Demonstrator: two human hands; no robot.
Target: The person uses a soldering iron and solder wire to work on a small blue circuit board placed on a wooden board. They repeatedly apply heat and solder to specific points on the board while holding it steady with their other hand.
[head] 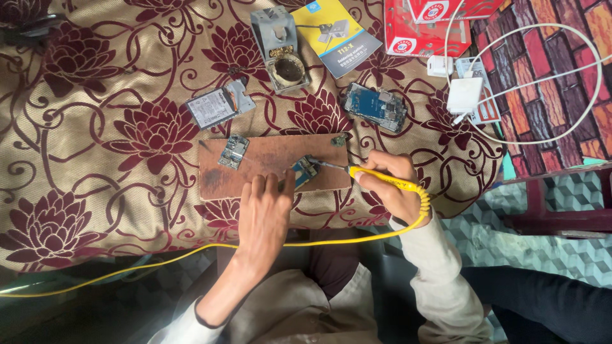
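Small blue circuit board (305, 172) lies on brown board (271, 164), partly hidden under my left hand (264, 213), which pins it down. My right hand (389, 185) grips the yellow soldering iron (382, 179); the tip seems to touch the circuit board. Cord (127, 267) runs off frame left.

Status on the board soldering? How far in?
Done: phone opened, its frame and battery set aside, another small board parked on the wooden board. In hand: left hand steadies the blue circuit board; right hand holds the yellow soldering iron, tip at it. Left: parts remain unassembled.
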